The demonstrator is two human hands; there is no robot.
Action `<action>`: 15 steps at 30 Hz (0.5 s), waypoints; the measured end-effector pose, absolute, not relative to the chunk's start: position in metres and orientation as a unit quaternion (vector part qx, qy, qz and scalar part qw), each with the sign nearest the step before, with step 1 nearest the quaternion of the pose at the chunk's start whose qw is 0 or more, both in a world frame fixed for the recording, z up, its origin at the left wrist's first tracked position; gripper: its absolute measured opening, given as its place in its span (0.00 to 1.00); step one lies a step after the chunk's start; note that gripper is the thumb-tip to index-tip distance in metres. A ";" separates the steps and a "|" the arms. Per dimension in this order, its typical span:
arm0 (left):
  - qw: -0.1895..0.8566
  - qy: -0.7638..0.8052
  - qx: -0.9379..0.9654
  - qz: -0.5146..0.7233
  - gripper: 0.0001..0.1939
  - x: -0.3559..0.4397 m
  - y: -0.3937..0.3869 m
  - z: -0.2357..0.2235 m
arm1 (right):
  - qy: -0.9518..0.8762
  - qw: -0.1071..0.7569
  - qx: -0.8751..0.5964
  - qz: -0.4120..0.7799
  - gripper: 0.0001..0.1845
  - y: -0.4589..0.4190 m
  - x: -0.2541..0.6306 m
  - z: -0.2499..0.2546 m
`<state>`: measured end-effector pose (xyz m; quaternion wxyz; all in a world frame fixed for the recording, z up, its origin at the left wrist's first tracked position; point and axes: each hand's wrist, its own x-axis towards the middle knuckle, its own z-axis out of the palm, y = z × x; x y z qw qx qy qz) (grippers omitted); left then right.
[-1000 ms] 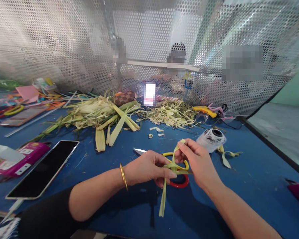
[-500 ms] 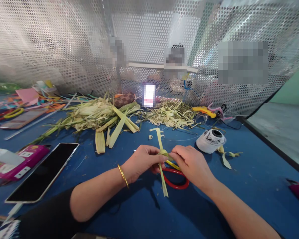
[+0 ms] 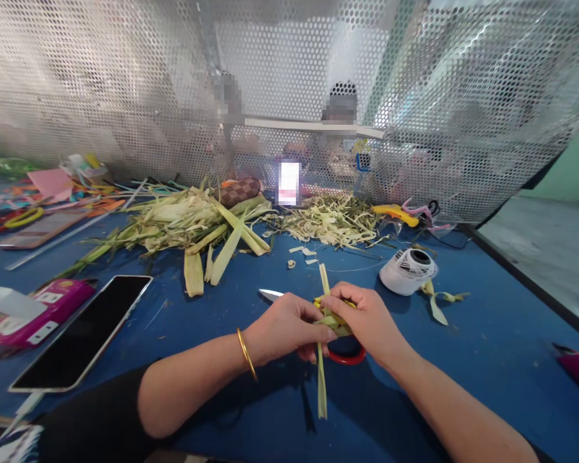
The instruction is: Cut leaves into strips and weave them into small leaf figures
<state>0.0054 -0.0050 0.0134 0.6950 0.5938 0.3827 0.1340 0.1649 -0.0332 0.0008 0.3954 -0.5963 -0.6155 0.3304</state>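
Note:
My left hand [image 3: 282, 326] and my right hand [image 3: 364, 319] meet in the lower middle of the view, both pinched on a folded pale green palm leaf strip [image 3: 322, 379]. One end of the strip sticks up past my fingers, the other hangs down toward me. Under my hands lie scissors [image 3: 347, 355] with red and yellow handles, their blade tip [image 3: 270, 294] showing to the left on the blue table [image 3: 486, 334]. A gold bangle circles my left wrist.
A heap of palm leaves [image 3: 193, 225] and a pile of shreds [image 3: 330, 222] lie at the back by a perforated metal screen [image 3: 101, 90]. A white thread spool [image 3: 407, 270] stands right of my hands. A phone [image 3: 84, 331] and pink packet [image 3: 38, 315] lie left.
The strip has been turned and folded between my fingers: its upper end pointed far up and left half a second ago, now it is short and near upright. My hands moved slightly closer together.

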 end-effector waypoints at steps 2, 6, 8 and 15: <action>0.701 0.386 0.583 0.137 0.09 0.006 -0.004 0.013 | -0.615 0.432 -0.616 0.234 0.13 -0.034 0.167 -0.001; 0.725 0.411 0.518 0.194 0.13 0.007 -0.002 0.013 | -0.723 0.456 -0.517 -0.045 0.08 -0.042 0.170 0.006; 0.730 0.429 0.475 0.239 0.14 0.007 -0.001 0.013 | -0.831 0.363 -0.412 -0.091 0.08 -0.047 0.164 0.011; 0.719 0.464 0.436 0.277 0.15 0.007 0.000 0.011 | -0.899 0.130 -0.330 -0.257 0.16 -0.053 0.139 0.002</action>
